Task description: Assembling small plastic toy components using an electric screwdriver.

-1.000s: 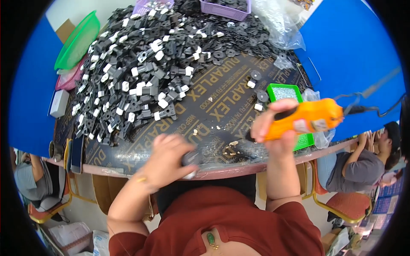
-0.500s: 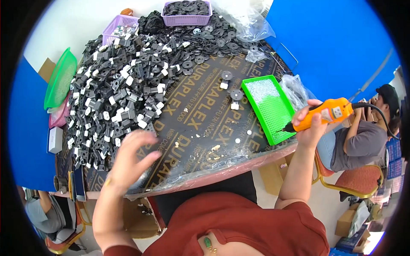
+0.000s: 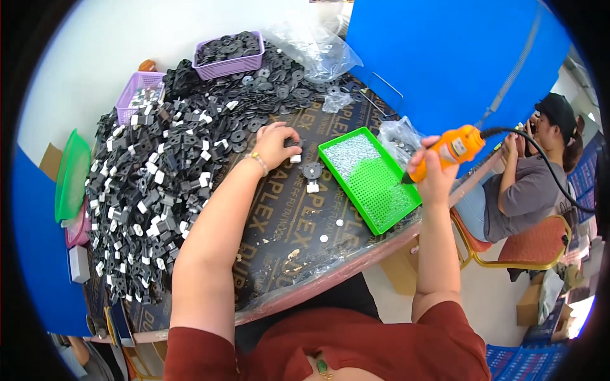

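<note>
My right hand (image 3: 434, 168) is wrapped round an orange electric screwdriver (image 3: 459, 145) with a black cord. The screwdriver's dark tip points down-left over the right side of a green perforated tray (image 3: 351, 194). Small silvery pieces that look like screws (image 3: 348, 154) cover much of the tray's floor. My left hand (image 3: 274, 147) reaches far over the table, its fingers closed on a black disc part with a white block (image 3: 295, 159). The fingers partly cover that part. Just right of it lies a second black disc with a white block (image 3: 311, 171).
A large heap of black-and-white parts (image 3: 152, 190) fills the table's left; black discs (image 3: 279, 89) spread behind. Two purple baskets (image 3: 232, 68) stand at the back. Clear plastic bags (image 3: 400, 140) lie beyond the tray. Another person (image 3: 530, 165) sits at the right.
My left hand has moved from the near left, where it was open, up to the black disc part. The screwdriver stays in my right hand. The whole view has shifted and turned.
</note>
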Demonstrator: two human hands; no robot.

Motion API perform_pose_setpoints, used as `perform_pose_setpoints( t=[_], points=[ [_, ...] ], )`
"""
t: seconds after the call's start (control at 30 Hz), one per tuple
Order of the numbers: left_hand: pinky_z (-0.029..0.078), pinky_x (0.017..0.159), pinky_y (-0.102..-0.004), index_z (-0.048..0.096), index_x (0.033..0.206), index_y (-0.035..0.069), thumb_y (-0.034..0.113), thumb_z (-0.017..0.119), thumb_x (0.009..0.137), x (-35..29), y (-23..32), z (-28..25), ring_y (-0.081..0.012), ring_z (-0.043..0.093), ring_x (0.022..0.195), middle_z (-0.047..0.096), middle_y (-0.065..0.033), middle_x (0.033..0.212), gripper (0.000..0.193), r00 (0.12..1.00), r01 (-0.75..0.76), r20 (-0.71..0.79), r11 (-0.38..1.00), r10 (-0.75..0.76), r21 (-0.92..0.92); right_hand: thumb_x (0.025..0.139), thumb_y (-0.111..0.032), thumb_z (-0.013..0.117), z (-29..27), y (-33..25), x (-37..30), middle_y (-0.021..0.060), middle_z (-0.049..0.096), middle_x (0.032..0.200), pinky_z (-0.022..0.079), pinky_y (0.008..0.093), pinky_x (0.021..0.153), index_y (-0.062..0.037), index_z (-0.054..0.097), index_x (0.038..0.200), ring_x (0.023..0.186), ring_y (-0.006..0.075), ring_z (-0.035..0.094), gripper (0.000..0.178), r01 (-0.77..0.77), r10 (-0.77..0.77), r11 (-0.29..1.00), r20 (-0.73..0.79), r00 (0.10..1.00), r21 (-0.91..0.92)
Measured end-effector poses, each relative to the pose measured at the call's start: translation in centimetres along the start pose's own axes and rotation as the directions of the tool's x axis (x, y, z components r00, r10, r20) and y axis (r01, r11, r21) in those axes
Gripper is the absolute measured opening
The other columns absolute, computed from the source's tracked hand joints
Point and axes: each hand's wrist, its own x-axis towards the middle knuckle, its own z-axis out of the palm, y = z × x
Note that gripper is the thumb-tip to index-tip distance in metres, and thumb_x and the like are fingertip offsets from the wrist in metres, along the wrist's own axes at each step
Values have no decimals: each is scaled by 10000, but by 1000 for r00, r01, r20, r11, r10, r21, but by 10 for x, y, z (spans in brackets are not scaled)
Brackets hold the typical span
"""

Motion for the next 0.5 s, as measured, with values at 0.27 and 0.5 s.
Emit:
perform_pose_setpoints(
  t=[0.27, 0.5],
  points=[
    [369, 992, -421, 641, 1098, 58, 176, 800, 706, -90, 58, -64, -297, 530, 1180, 639, -119, 1126, 439, 985, 165, -16, 971, -170, -175, 916, -192, 659, 5, 52, 44, 26, 598, 714, 490, 249, 547, -33, 552, 1028, 579, 113, 586, 222, -31, 29, 986, -19, 999, -162],
    [280, 1056, -458, 667, 1090, 67, 199, 835, 663, -186, 131, -83, -294, 501, 1250, 668, -88, 1110, 477, 980, 191, 61, 981, -189, -33, 896, -180, 681, -1, 56, 45, 28, 601, 732, 492, 242, 545, -34, 561, 1000, 582, 106, 589, 215, -32, 33, 984, 6, 999, -175]
  ],
)
